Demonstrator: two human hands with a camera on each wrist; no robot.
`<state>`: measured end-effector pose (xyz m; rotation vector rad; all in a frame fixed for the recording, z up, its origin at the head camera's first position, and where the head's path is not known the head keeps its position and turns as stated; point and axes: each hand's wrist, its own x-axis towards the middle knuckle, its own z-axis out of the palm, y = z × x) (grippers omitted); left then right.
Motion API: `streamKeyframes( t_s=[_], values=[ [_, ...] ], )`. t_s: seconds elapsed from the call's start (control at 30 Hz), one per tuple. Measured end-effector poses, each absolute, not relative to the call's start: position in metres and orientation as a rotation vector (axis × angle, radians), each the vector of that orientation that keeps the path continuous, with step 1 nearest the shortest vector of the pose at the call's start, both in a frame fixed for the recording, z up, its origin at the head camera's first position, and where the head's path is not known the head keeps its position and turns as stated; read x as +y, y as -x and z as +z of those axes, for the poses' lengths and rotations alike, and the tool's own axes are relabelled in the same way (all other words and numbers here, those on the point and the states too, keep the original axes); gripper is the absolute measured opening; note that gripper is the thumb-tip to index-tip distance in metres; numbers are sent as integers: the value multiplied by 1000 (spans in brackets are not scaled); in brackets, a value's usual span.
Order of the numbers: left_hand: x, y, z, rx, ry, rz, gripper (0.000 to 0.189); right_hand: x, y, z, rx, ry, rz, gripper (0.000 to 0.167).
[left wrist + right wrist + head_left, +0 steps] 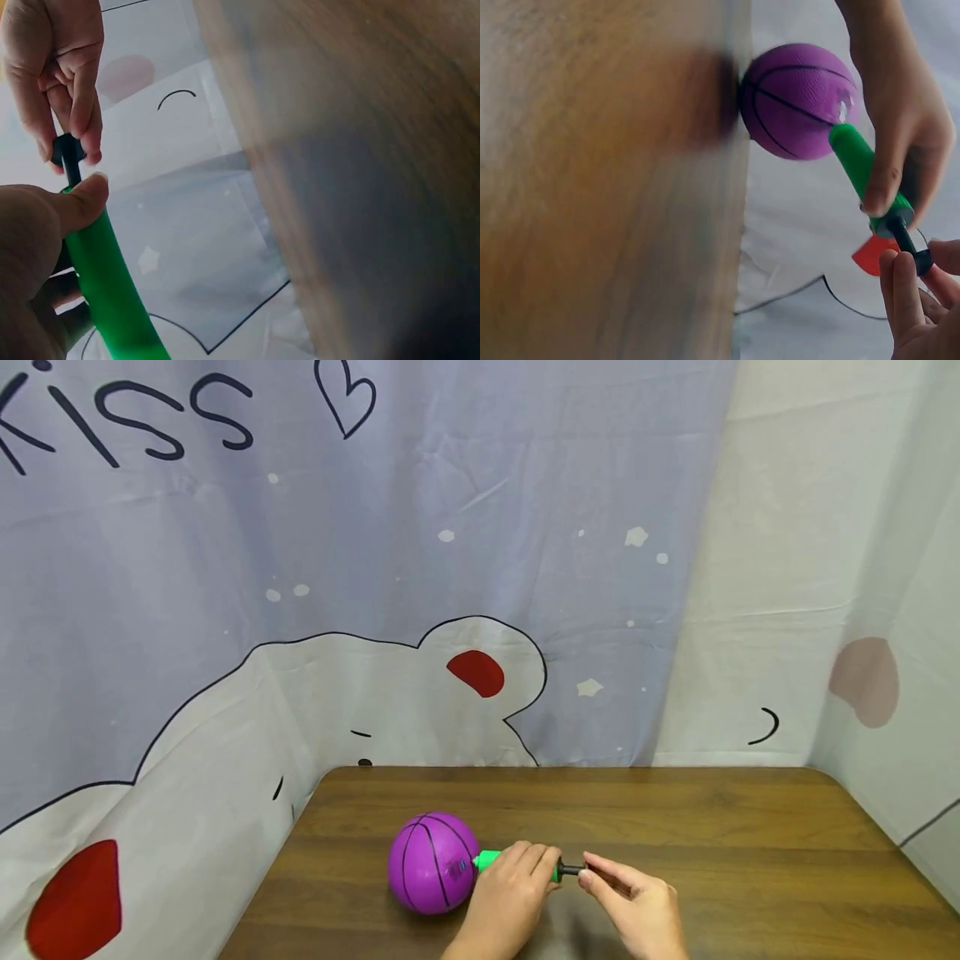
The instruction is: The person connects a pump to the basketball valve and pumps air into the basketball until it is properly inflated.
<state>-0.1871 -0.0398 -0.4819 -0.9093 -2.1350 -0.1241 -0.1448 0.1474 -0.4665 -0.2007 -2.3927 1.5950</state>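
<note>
A purple ball with black basketball lines (429,870) rests on the table. At its right side sits the tip of a green hand pump (487,860), lying roughly level. My left hand (512,887) grips the pump's green barrel, thumb along it near the handle end in the left wrist view. My right hand (637,902) pinches the black handle (923,261) at the end of the rod between fingertips and thumb. A short length of black rod (572,870) shows between the barrel and those fingers. The right wrist view shows the pump's nozzle end meeting the ball beside a pale mark.
The brown wooden table (750,827) extends to the right and behind the hands. A printed curtain (600,610) with bear drawings hangs right behind its back edge and along both sides.
</note>
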Motion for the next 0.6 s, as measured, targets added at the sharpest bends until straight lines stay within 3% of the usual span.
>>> streamKeyframes(
  t_s=[0.6],
  values=[
    [-53, 194, -474, -2149, 861, -158, 43, 196, 132, -455, -2387, 254, 1518, 34]
  ],
)
